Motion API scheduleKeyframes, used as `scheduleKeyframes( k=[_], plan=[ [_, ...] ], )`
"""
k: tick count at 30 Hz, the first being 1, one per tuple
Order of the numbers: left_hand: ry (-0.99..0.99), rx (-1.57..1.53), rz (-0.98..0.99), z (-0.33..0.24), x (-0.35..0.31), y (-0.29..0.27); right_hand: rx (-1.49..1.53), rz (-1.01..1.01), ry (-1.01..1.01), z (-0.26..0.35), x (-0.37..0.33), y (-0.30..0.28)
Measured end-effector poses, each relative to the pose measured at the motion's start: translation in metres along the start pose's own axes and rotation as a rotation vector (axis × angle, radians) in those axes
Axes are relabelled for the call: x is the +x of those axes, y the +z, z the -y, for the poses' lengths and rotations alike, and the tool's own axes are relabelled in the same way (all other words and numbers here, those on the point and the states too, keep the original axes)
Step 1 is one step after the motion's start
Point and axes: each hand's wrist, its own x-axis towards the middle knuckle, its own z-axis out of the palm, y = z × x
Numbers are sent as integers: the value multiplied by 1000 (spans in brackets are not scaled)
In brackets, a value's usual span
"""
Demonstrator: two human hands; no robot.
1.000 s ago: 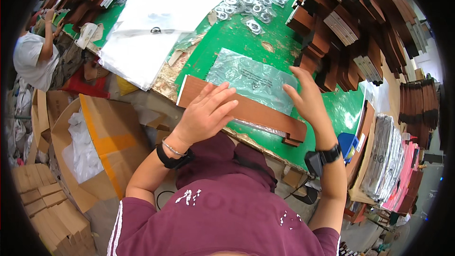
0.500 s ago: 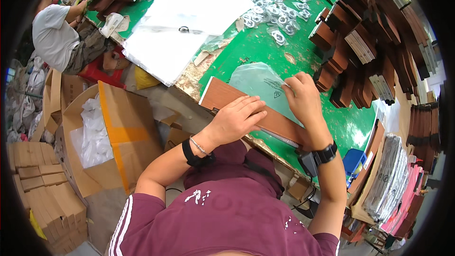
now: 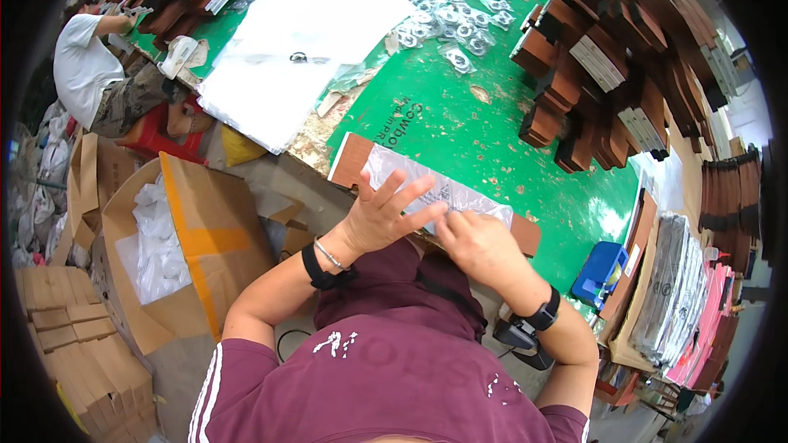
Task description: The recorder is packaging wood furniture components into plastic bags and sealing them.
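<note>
A reddish-brown wooden board (image 3: 525, 235) lies at the near edge of the green table (image 3: 509, 156), with a clear plastic bag (image 3: 484, 203) laid across its middle. Both ends of the board show bare wood. My left hand (image 3: 382, 212) hovers over the bag's left part, open, fingers spread and holding nothing. Close beside those fingertips, my right hand (image 3: 482, 248) is at the bag's near edge with fingers bent together. The fingers appear to pinch the film, though the fingertips are partly hidden.
White sheets (image 3: 279, 74) and small bagged metal parts (image 3: 464, 29) cover the table's far side. Stacked brown wooden pieces (image 3: 574, 90) stand at right, near a blue tape dispenser (image 3: 597, 272). An open carton (image 3: 185, 238) stands left; another person (image 3: 90, 74) sits far left.
The plastic bag has come down from beyond the board onto its top. My right hand moved nearer to me and left; my left hand lifted off the board and spread its fingers.
</note>
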Motion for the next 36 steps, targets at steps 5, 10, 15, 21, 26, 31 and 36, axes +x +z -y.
scheduleKeyframes(
  k=[5, 10, 15, 21, 26, 31, 36],
  plan=[
    [-19, -359, 278, 8, 14, -22, -63, 27, 22, 14, -12, 12],
    [-112, -412, 313, 4, 16, -34, -31, 8, 74, 12, -28, 23],
    [-186, -396, 350, -9, 34, -34, 134, -23, 208, 14, -37, 24],
    [-227, -257, 501, -20, 47, -30, 320, -79, 338, 5, -54, -10],
    [-221, -251, 475, -20, 40, -26, 151, -504, 985, -76, -149, -73],
    [-234, -227, 435, -23, 38, -25, -286, -330, 1371, -139, -297, -48],
    [-219, -230, 387, -24, 33, -25, -269, -300, 1415, -142, -356, 7]
  ],
)
